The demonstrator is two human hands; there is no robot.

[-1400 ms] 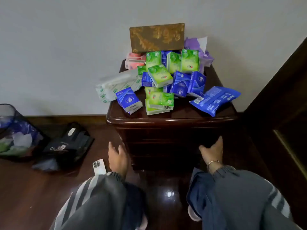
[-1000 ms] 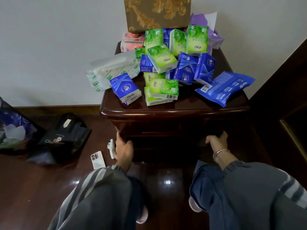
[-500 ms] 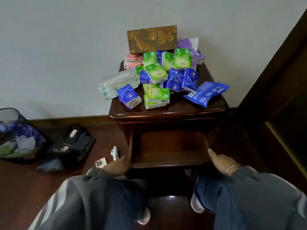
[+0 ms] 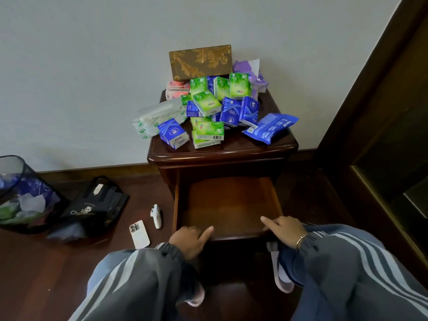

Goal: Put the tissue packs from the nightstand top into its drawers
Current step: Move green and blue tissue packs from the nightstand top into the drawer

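Both hands rest on the front edge of the pulled-out drawer: the left hand at its near-left corner with the forefinger stretched along the rim, the right hand at the near-right corner, forefinger likewise pointing inward. Neither holds anything; the fingers lie loosely spread on the wood. Grey striped sleeves fill the foreground. On the floor to the left lie a phone and a small white controller, with a black bag and a mesh bin further off.

That drawer looks bare inside, so the opening step seems done and loading has not begun. Beyond it, the nightstand top carries the whole heap of tissue packs, green and blue ones jumbled together, a long blue pack at the right edge, a gold patterned box against the wall.

Next, one hand likely needs to lift off the rim and reach up over the front edge for the nearest packs, taking care not to tip the pile.
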